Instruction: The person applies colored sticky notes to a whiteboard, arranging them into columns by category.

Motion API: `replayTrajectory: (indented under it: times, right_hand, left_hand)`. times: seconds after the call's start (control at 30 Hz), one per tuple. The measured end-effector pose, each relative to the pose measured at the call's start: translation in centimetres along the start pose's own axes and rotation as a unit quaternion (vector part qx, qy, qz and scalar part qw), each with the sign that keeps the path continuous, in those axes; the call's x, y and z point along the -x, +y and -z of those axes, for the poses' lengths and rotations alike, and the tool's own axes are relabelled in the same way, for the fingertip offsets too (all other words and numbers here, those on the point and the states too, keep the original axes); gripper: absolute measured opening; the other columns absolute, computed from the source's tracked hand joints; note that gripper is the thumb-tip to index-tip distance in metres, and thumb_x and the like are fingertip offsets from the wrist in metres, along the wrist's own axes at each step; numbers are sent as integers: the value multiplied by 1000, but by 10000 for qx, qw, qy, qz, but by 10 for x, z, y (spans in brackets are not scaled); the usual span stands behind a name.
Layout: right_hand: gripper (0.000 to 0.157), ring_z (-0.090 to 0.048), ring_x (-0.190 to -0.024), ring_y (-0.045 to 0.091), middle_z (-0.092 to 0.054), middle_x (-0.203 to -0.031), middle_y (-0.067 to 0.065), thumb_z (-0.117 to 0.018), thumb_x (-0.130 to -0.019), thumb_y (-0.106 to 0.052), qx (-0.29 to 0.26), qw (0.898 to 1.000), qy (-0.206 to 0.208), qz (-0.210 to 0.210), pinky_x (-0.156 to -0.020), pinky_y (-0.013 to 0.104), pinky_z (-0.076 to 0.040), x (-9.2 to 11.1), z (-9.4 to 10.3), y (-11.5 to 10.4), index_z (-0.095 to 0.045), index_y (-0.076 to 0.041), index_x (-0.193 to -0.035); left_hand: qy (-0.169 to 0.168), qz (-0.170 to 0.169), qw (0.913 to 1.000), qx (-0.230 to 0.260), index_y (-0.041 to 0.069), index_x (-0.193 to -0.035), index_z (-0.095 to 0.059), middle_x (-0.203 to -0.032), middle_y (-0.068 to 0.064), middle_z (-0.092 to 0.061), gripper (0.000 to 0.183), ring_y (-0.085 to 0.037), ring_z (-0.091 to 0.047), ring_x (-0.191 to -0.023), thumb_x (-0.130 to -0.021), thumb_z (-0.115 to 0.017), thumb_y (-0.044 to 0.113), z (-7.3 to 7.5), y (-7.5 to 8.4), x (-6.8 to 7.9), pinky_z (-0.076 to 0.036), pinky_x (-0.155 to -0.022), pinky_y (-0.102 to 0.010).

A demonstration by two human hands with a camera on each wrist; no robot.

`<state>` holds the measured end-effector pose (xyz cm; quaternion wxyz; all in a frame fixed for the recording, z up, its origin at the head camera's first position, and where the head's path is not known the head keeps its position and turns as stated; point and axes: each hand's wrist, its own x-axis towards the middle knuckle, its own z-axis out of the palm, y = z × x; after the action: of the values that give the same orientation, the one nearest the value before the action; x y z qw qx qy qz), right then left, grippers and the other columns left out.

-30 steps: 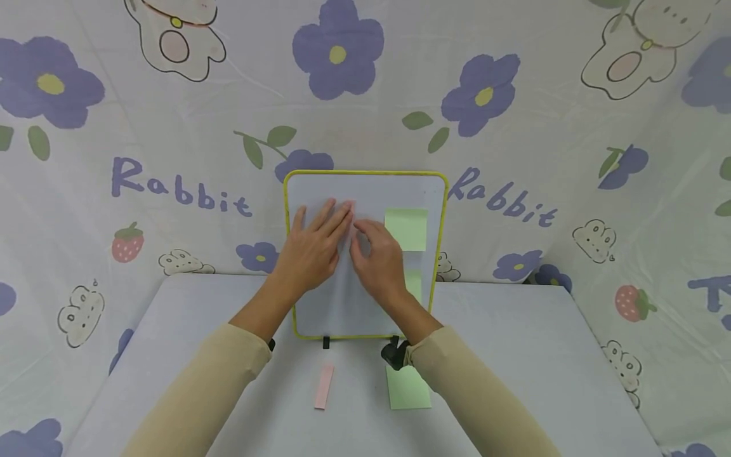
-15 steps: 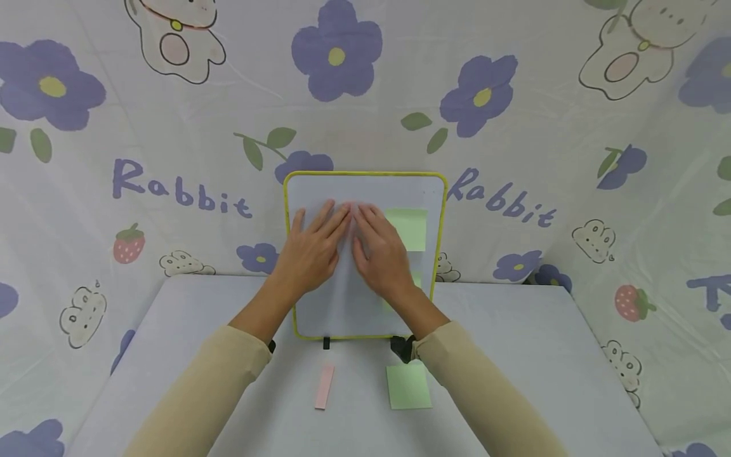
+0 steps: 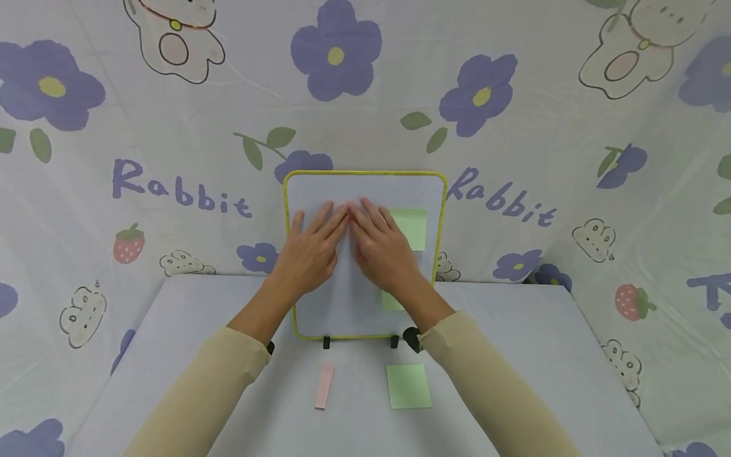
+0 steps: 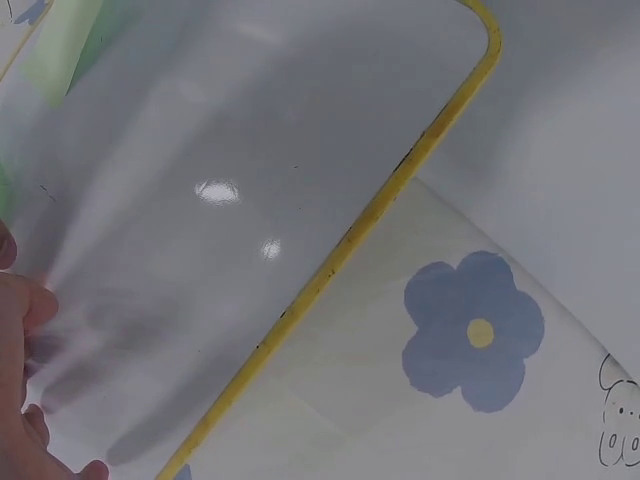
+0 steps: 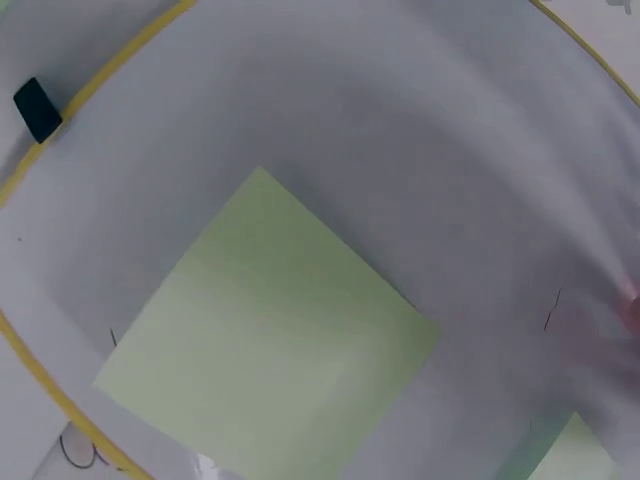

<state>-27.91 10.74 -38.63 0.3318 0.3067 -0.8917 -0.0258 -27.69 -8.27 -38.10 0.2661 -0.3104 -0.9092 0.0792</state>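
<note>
A whiteboard [image 3: 337,311] with a yellow frame stands upright on two small black feet. My left hand [image 3: 308,254] lies against its upper left part, fingers straight and spread. Fingertip to fingertip with it, my right hand [image 3: 385,251] presses on the board, its fingers also straight. Only a trace of pink shows at the meeting fingertips; whatever lies under them is mostly hidden. An upper green sticky note [image 3: 414,228] on the board is partly covered by the right fingers. A lower green sticky note [image 5: 270,320] shows fully flat-faced in the right wrist view, and mostly behind the right hand in the head view.
On the white table [image 3: 502,368] before the board lie a narrow pink sticky-note pad [image 3: 324,386] and a square green sticky-note pad [image 3: 408,386]. A patterned cloth [image 3: 188,127] hangs close behind the board.
My right hand has straightened its curled fingers and moved up against the board beside the left fingertips. The pink strip seen there earlier is now almost covered. My left hand has stayed in place.
</note>
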Motion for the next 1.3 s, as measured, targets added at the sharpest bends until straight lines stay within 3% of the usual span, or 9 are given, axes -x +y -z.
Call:
replayTrajectory:
  times: [0.23,0.4,0.6,0.7,0.8,0.97,1.1,1.3]
  right_hand:
    - [45,-33,-145,31,-45,-152,12,-68,-90,-15,-212,9998,9,18,-117,46,-26,7,-3,-5,-63,2,-131]
    - [51,-33,-145,32,-46,-151,11,-70,-89,-17,-278,9996,-90,19,-117,48,-26,12,-1,-5,-59,0,-136]
    - [62,-43,-139,31,-49,-148,14,-75,-86,-16,-1151,9933,98,-20,-111,50,-35,29,3,-14,-53,-2,-142]
    - [61,-55,-127,30,-51,-146,15,-78,-84,-15,-1794,9835,226,-53,-105,47,-42,46,1,-27,-55,-3,-139]
    - [57,-59,-121,29,-52,-145,14,-79,-85,-16,-2388,9709,95,-161,-100,43,-47,69,-4,-46,-58,-3,-136]
    - [55,-57,-126,28,-53,-145,13,-78,-87,-19,-3223,9430,-693,-453,-97,42,-50,109,-16,-81,-59,-5,-136]
    - [53,-58,-126,26,-55,-144,11,-75,-89,-23,-3552,9237,-1244,-710,-97,43,-50,134,-26,-104,-59,-7,-137]
    - [47,-60,-123,25,-62,-135,11,-77,-87,-21,-3876,9072,-1347,-923,-98,42,-49,155,-44,-124,-64,-5,-129]
  left_hand:
    - [-218,15,9997,82,10,-154,-36,-161,-2,-30,64,-26,-25,-149,-96,-59,23,-1,2,4,-29,-110,-62]
    - [-140,-62,9999,65,9,-152,-40,-160,-3,-34,62,-26,-28,-148,-95,-60,23,-1,4,7,-30,-109,-61]
    - [113,-197,9990,379,6,-149,-45,-158,-7,-37,61,-28,-32,-146,-93,-63,20,-4,7,24,-34,-106,-63]
    - [206,-286,9967,727,4,-147,-48,-157,-9,-39,61,-29,-35,-144,-90,-66,17,-9,10,42,-36,-104,-63]
    - [107,-410,9928,1120,4,-146,-50,-156,-11,-40,60,-31,-38,-143,-90,-67,16,-19,13,68,-38,-104,-62]
    - [-432,-607,9820,1734,4,-147,-48,-155,-13,-41,62,-32,-42,-140,-90,-69,17,-41,19,121,-42,-102,-59]
    - [-884,-690,9727,2033,3,-146,-49,-153,-13,-43,64,-32,-46,-137,-88,-73,16,-57,26,158,-47,-95,-58]
    - [-1448,-823,9628,2126,5,-145,-50,-152,-11,-46,61,-30,-46,-137,-89,-71,17,-71,38,188,-47,-95,-55]
